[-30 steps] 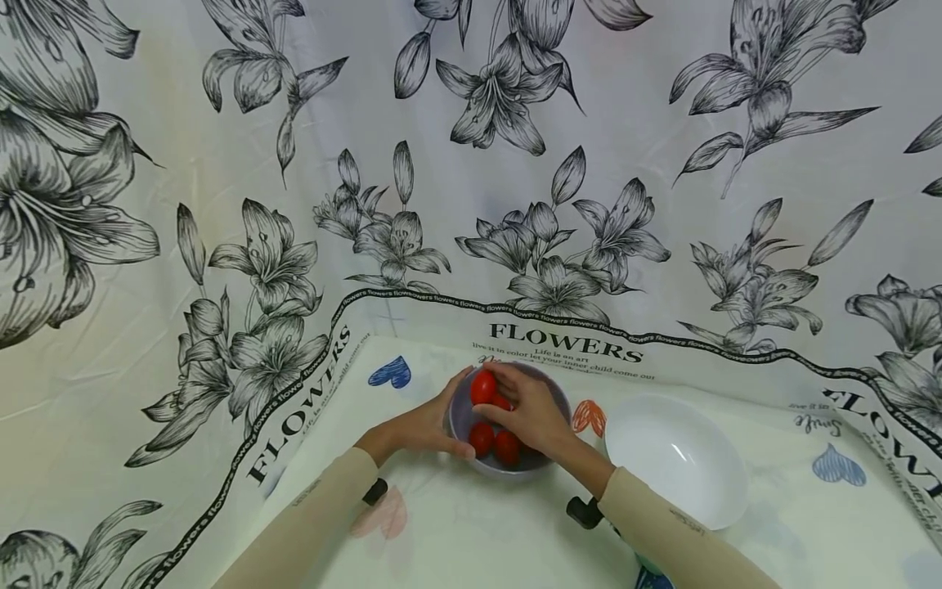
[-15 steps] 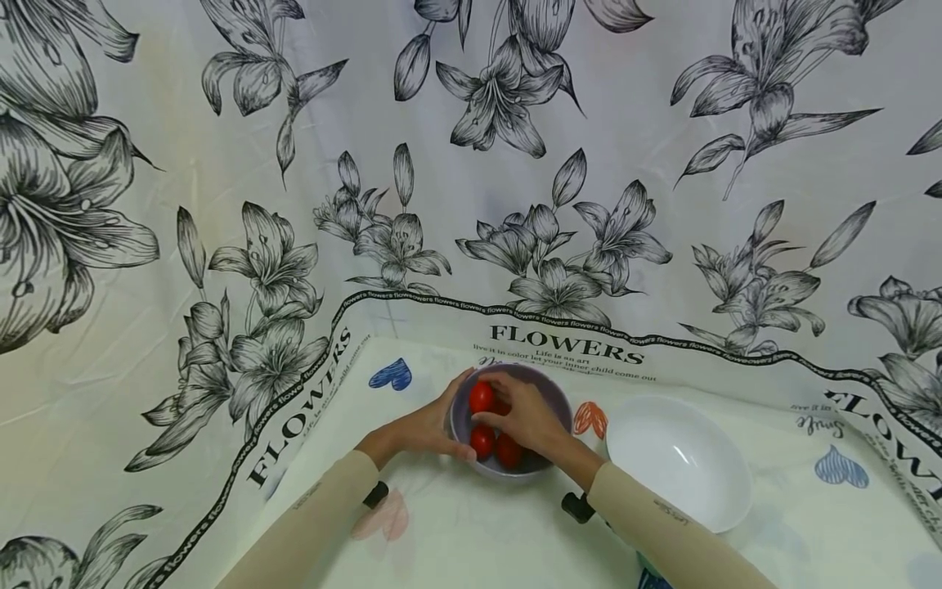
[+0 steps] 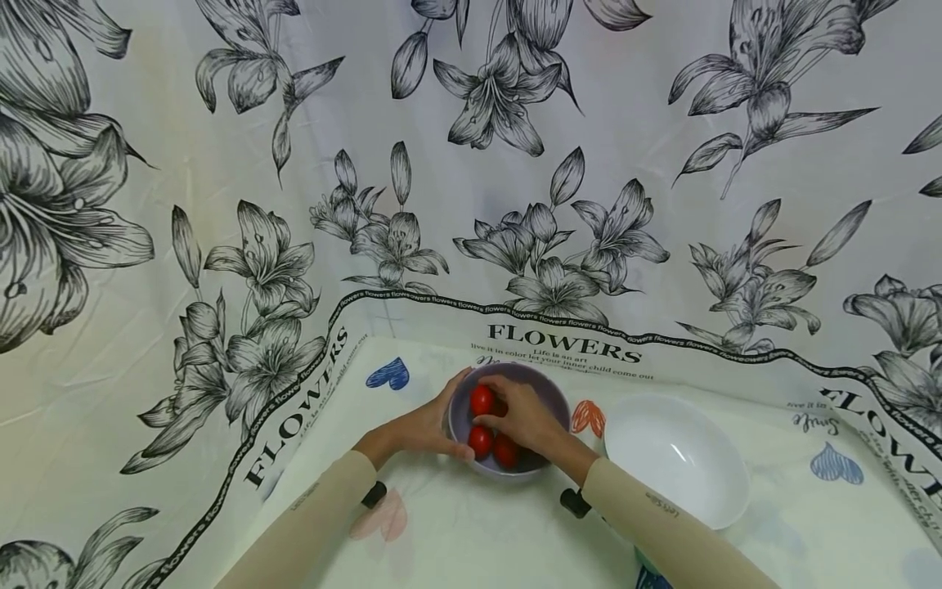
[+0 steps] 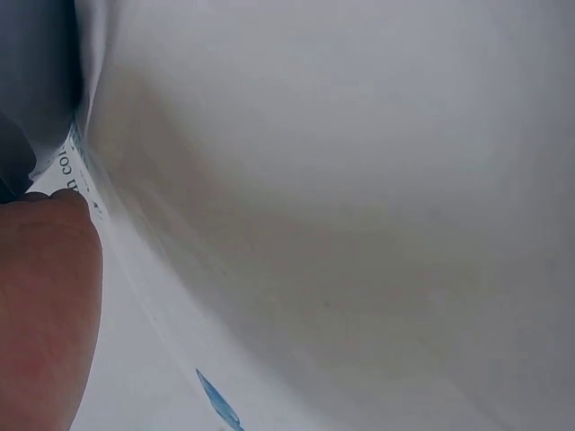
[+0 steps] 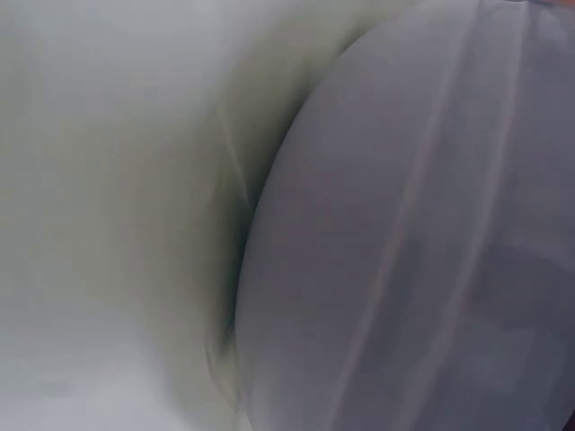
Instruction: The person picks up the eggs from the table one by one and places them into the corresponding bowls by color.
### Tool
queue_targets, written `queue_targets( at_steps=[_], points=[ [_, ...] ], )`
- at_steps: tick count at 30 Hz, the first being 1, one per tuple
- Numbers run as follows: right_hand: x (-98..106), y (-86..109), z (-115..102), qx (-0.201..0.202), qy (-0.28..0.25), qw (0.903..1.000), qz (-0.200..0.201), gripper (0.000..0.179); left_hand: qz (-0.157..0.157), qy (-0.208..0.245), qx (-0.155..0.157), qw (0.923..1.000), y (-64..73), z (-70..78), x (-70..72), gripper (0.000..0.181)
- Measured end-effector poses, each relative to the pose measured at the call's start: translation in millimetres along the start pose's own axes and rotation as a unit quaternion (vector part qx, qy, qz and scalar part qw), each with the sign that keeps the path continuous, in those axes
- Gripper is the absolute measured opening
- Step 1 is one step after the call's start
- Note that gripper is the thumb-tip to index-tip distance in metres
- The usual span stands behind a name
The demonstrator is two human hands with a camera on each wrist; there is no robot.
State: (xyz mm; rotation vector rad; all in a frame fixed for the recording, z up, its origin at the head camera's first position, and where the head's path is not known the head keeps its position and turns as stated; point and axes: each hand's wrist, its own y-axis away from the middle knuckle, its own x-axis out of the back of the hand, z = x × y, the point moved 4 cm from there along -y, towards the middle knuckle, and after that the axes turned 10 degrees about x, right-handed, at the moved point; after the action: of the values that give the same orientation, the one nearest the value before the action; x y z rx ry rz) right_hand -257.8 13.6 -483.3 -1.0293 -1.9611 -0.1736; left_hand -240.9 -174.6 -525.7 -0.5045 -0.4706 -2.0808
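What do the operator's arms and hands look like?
The left hand and right hand are bare, no gloves. Long beige sleeves cover the forearms, with small dark lettering on each, too small to read surely. A small black block shows by each cuff.

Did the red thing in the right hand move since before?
Yes: in the head view, the red thing in the right hand has shifted down, away from the far rim of the purple bowl, which looks unmoved.
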Motion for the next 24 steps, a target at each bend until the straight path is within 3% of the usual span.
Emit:
queue_targets(
  at_steps=[8, 16, 24],
  points=[
    [-3.0, -1.6, 1.5, 0.008, 0.022, 0.9997, -0.007, 0.067, 0.002, 0.002, -0.008, 1.0, 1.8, 2.4, -1.0, 0.13],
    [-0.5, -8.7, 3.2, -0.011, 0.048, 0.9984, -0.029, 0.066, 0.007, 0.0, 0.001, 1.0, 1.2, 2.8, 1.8, 0.131],
    [-4.0, -6.8, 6.2, -0.012, 0.094, 0.9923, -0.079, 0.068, 0.006, 0.003, -0.007, 1.0, -0.9, 1.7, 0.4, 0.13]
  ],
)
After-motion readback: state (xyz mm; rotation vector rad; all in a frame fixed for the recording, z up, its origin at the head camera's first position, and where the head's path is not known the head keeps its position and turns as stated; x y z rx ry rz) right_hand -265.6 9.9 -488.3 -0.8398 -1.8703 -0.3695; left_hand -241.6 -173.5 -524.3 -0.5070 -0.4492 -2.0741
